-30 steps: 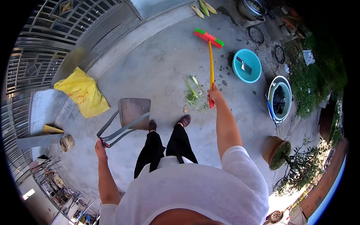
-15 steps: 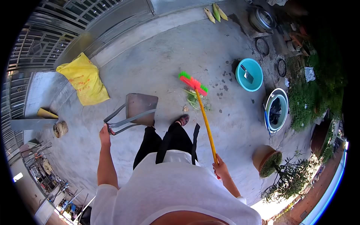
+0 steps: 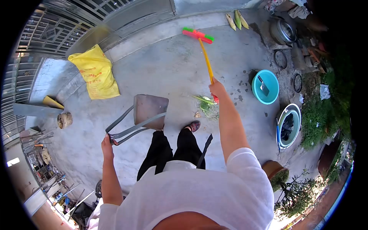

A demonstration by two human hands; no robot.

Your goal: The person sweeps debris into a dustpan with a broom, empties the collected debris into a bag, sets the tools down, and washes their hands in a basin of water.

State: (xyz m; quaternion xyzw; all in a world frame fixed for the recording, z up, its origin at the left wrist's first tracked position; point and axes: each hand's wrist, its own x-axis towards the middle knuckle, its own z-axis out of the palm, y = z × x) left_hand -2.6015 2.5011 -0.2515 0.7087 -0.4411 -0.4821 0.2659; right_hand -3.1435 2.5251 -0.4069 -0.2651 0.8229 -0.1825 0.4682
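Observation:
My left hand (image 3: 107, 145) is closed on the handle of a metal dustpan (image 3: 151, 111), whose grey pan lies near my feet. Out in front, my right hand (image 3: 217, 89) grips the yellow stick of a broom (image 3: 198, 35). The broom's red head with green bristles is far forward, close to the pale concrete strip. Green vegetable scraps (image 3: 206, 104) lie on the floor between my right hand and my shoe, right of the pan.
A yellow sack (image 3: 96, 73) lies at the left. On the right stand a turquoise basin (image 3: 265, 87) holding a cleaver, a white-rimmed bucket (image 3: 281, 126) and a potted plant (image 3: 276, 172). Corn cobs (image 3: 238, 20) lie at the top, near a metal pot (image 3: 283, 31).
My right hand has reached forward with the broom, and its head has moved away from the scraps toward the top. My left hand still holds the dustpan. The view has shifted slightly.

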